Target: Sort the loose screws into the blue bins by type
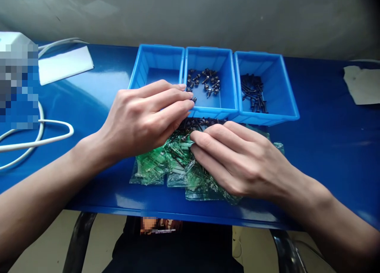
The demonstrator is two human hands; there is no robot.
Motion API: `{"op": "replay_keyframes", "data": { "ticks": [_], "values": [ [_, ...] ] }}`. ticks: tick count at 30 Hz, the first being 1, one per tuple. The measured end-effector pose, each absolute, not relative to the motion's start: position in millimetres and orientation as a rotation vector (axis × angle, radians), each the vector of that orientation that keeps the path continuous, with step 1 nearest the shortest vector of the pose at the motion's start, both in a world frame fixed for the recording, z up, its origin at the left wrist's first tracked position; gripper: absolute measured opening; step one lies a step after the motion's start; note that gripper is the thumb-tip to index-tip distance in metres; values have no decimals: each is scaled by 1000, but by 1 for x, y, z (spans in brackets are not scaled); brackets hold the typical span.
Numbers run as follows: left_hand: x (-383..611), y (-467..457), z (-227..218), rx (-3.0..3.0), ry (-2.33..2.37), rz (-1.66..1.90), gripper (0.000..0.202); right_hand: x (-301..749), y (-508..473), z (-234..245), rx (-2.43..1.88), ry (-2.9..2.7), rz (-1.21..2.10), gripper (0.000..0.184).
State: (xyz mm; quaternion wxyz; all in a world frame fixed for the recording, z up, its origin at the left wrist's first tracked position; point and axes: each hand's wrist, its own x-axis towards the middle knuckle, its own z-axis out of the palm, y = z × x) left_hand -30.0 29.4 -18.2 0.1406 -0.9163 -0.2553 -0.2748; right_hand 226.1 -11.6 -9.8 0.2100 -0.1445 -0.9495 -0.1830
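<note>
Looking over the glossy blue tabletop (320, 154), we find three smooth plastic bins in a row: left bin (160, 59), middle bin (215, 113) and right bin (268, 118). Stubby hex-head bolts (215, 83) lie scattered in the middle one, slim dark screws (254, 91) in the right. Crinkled, see-through green bags (151, 166) lie before the bins, a heap of dark metal fasteners (204, 122) at their far side. Our left hand (148, 116) reaches over the middle bin's near left corner, fingers long and close together, tips just beside a bolt; whether it grips one, we cannot tell. Our right hand (237, 158) lies over the bags, thumb and forefinger narrowed beside the heap; we cannot tell whether they pinch anything.
</note>
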Motion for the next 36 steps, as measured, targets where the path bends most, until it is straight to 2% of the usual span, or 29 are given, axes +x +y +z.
{"op": "replay_keyframes", "data": {
  "ticks": [5, 11, 16, 19, 22, 25, 27, 32, 36],
  "values": [
    [-31, 30, -18, -2646, -719, -803, 23, 233, -8, -9, -445, -2480, -232, 8],
    [-31, 30, -18, -2640, -701, -781, 24, 245, -3, -6, -857, -2129, 157, 15],
    [-31, 30, -18, -2630, -706, -772, 25, 247, -2, -2, -880, -1875, 585, 27],
    [-31, 30, -18, -2610, -691, -781, 23, 243, 0, -2, -798, -1908, 744, 21],
    [-30, 30, -17, -2619, -687, -773, 23, 235, 4, -5, -851, -1823, 663, 10],
    [-31, 28, -17, -2643, -706, -766, 26, 230, 6, -7, -938, -1691, 507, 32],
    [-31, 27, -17, -2648, -735, -768, 26, 231, 4, -7, -898, -1825, 335, 37],
    [-30, 28, -16, -2651, -720, -794, 24, 229, -8, -16, -567, -2482, 68, 21],
    [-31, 28, -16, -2653, -738, -777, 24, 222, -11, -24, -538, -2612, -95, 13]
  ]
}}
